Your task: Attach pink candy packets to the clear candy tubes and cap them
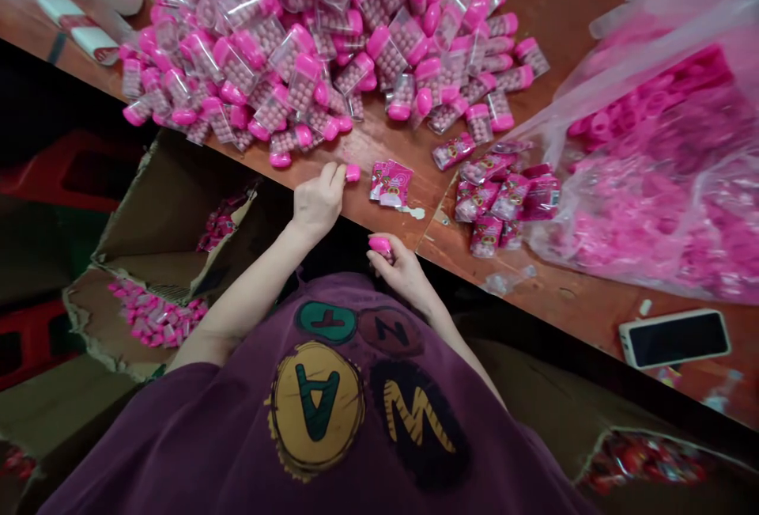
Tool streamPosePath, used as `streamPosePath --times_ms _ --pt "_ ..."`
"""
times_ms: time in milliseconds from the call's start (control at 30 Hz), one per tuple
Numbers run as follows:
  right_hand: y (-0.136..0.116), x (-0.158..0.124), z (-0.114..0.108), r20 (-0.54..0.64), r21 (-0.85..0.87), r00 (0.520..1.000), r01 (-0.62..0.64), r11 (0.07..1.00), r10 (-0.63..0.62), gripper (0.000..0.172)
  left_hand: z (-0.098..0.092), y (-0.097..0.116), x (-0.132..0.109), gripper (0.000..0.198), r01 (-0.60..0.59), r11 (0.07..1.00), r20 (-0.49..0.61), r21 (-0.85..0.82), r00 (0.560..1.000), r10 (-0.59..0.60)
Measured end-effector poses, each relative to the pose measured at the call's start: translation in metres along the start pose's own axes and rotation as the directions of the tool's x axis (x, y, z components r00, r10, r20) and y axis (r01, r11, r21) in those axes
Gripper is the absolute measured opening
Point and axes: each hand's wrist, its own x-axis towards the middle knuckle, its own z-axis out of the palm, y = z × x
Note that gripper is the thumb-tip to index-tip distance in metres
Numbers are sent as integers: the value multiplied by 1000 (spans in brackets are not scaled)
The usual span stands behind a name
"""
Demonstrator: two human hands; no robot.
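My left hand (319, 200) is closed at the table's front edge. A bright pink cap (353, 173) pokes out beyond its fingertips; whatever else is in the grip is hidden by the fingers. Just off the edge, my right hand (402, 268) is wrapped round a small candy bottle (380, 246) with its pink cap facing up. Between and beyond the hands, a few pink printed sachets (392, 184) lie flat on the wood. Behind them rises a big heap of clear candy bottles (290, 56) with pink caps, full of small pink balls.
More pink sachets (498, 195) are piled on the right, against a clear plastic bag (646, 206) of pink parts. A phone (676, 338) lies near the front edge. Below left stand torn cardboard boxes (160, 214), one holding pink pieces (157, 316).
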Motion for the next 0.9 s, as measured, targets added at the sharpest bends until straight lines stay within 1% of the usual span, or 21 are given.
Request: streamPosePath --times_ms 100,167,233,300,400,500,567,633,667,700,733,800,833,867,900 --pt "-11 11 -3 -17 32 999 42 999 -41 44 -1 11 6 38 42 999 27 -15 999 -42" --pt "-16 16 -5 -20 31 998 59 998 -59 43 -1 15 8 39 23 1000 73 -15 997 -21" --pt "-17 18 -4 -5 37 998 60 997 -60 41 2 16 5 43 -8 1000 90 -2 996 8" --pt "-15 20 -2 5 47 998 57 997 -58 40 6 15 0 46 -17 1000 61 6 998 17" --pt "-14 20 1 5 77 999 42 996 -43 40 12 11 -6 51 8 1000 3 -28 1000 -8" --pt "-18 19 0 -13 127 1000 24 992 -23 42 14 8 -4 47 73 996 6 -58 997 -73" --pt "-21 19 -4 -40 138 999 25 990 -20 42 14 8 -1 45 146 987 0 -66 989 -146" --pt "-24 19 -10 -102 123 994 42 991 -29 39 12 11 2 47 208 974 -51 -94 976 -213" --pt "-24 18 -13 -153 109 987 58 992 -41 36 10 15 2 48 211 970 -84 -118 972 -221" --pt "-24 18 -16 -213 92 975 78 993 -57 33 8 20 1 49 182 973 -110 -141 974 -198" --pt "-23 18 -19 -278 75 958 99 992 -74 30 6 27 0 49 121 980 -118 -158 983 -141" --pt "-21 18 -25 -397 31 911 133 991 -110 25 5 41 -4 48 -60 984 -70 -169 996 49" --pt "-19 18 -27 -444 8 887 143 990 -125 24 6 48 -6 48 -156 973 -18 -168 988 155" --pt "-18 17 -29 -480 -13 867 147 989 -135 23 9 53 -8 48 -238 957 36 -168 968 247" --pt "-16 16 -30 -506 -28 851 147 989 -141 23 14 57 -10 48 -298 939 81 -170 946 314"
